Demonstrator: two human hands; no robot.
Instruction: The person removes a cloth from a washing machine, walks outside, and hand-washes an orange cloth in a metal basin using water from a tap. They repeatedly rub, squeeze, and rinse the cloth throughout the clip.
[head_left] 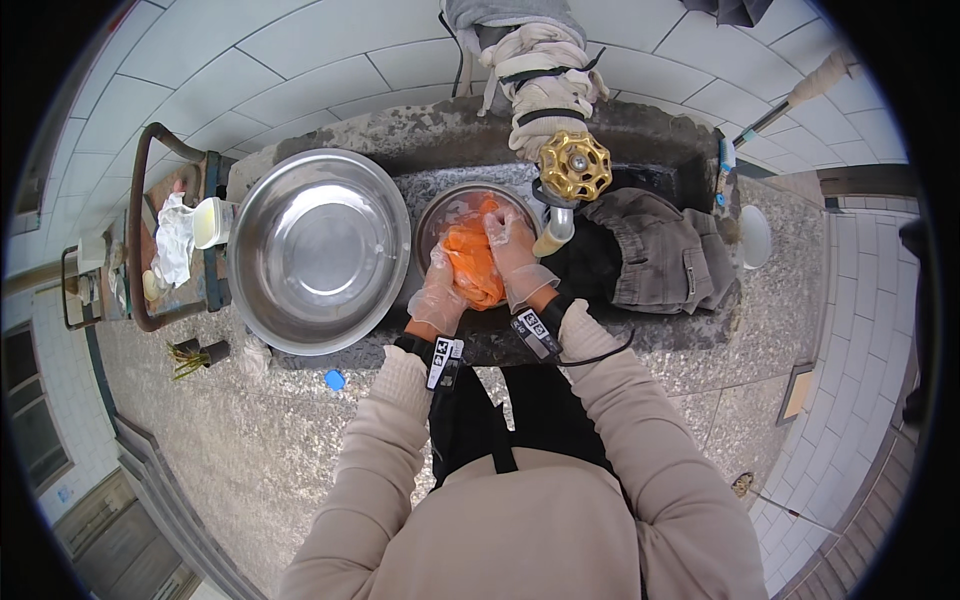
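Observation:
Both hands wear clear plastic gloves and grip a wet, bunched orange cloth (474, 268). My left hand (438, 292) closes on its left side. On its upper right, my right hand (512, 243) has its fingers wrapped over the fabric. The cloth is held over a smaller metal basin (432, 216), whose near part is hidden by my hands and the cloth. Foamy-looking liquid shows inside that basin. Just right of my right hand hangs the spout of a tap (556, 230) with a brass wheel handle (575, 166).
A large steel basin (375, 290) sits at left on the stone sink (400, 118). Dark grey clothing (665, 250) is heaped at right. A metal-framed cart (140, 240) with a white tub (212, 222) stands far left. A blue object (334, 380) lies on the floor.

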